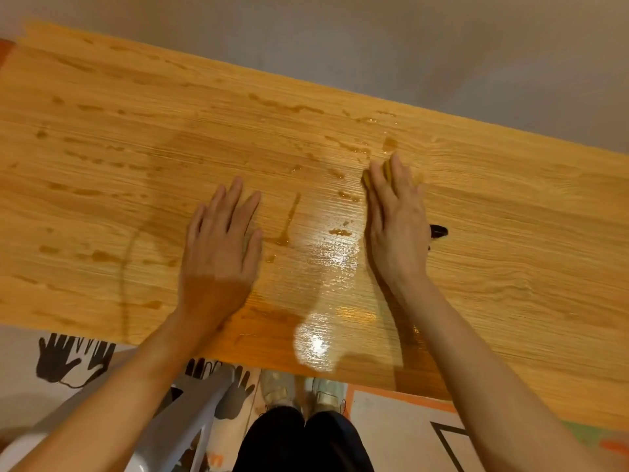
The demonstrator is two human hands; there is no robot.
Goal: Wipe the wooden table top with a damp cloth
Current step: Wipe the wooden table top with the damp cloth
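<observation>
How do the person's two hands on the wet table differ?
The left hand lies flat with nothing visible beneath it; the right hand presses on a yellowish cloth peeking out by its fingers. The right hand reaches farther across the wooden table than the left. Both have fingers extended, palms down.

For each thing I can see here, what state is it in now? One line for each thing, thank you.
wooden table top: wet, with streaks and droplets, shiny near the front edge.
left hand: open, flat, palm down on the table.
right hand: flat, fingers together, pressing on the cloth.
cloth: yellowish, almost hidden under the right hand.
dark object: beside the right hand, partly hidden.
</observation>
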